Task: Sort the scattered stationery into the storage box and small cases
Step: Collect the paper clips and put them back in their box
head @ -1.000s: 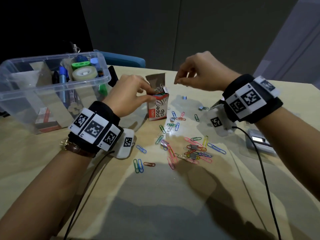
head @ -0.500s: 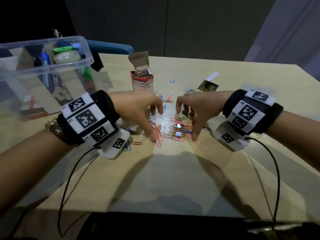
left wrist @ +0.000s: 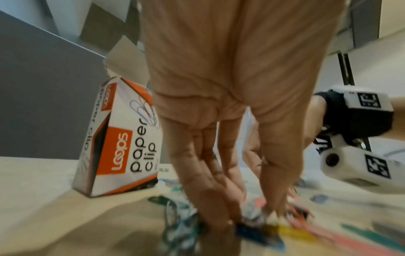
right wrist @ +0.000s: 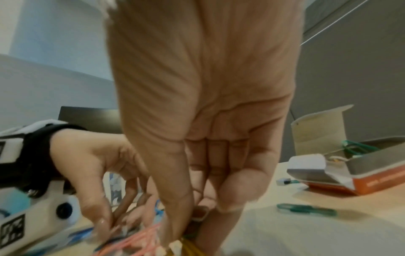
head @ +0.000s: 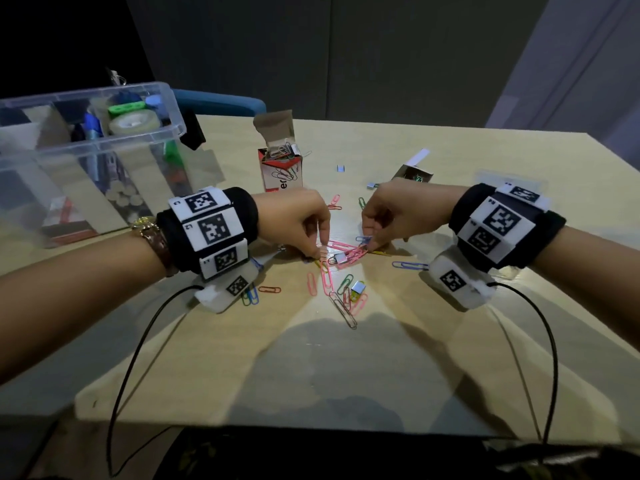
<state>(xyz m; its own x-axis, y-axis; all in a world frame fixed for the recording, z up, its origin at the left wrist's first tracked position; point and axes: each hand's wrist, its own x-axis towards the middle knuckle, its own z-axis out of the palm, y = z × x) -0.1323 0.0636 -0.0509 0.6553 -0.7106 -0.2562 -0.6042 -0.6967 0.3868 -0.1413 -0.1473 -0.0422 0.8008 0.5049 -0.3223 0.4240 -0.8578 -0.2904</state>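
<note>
Coloured paper clips (head: 325, 277) lie scattered mid-table, mixed with small silver binder clips (head: 358, 289). My left hand (head: 320, 252) is down on the pile, and its curled fingertips pinch clips, as the blurred left wrist view (left wrist: 247, 218) also shows. My right hand (head: 370, 245) faces it and pinches a bunch of pink clips (head: 353, 254) with a binder clip hanging from them; the pink clips (right wrist: 140, 240) show in the right wrist view too. An open "paper clip" box (head: 281, 174) (left wrist: 122, 142) stands upright behind the hands. The clear storage box (head: 138, 138) sits far left.
A second small open box (head: 414, 173) (right wrist: 355, 171) lies on its side at the back right, with green clips in it. Tape, pens and cardboard dividers fill the storage box. Wrist cables trail to the near table edge. A blue chair back (head: 221, 103) stands behind the table.
Both hands came down from the upright paper clip box to the pile. Their fingers, spread half a second ago, have since closed on clips, and the pile is drawn closer together.
</note>
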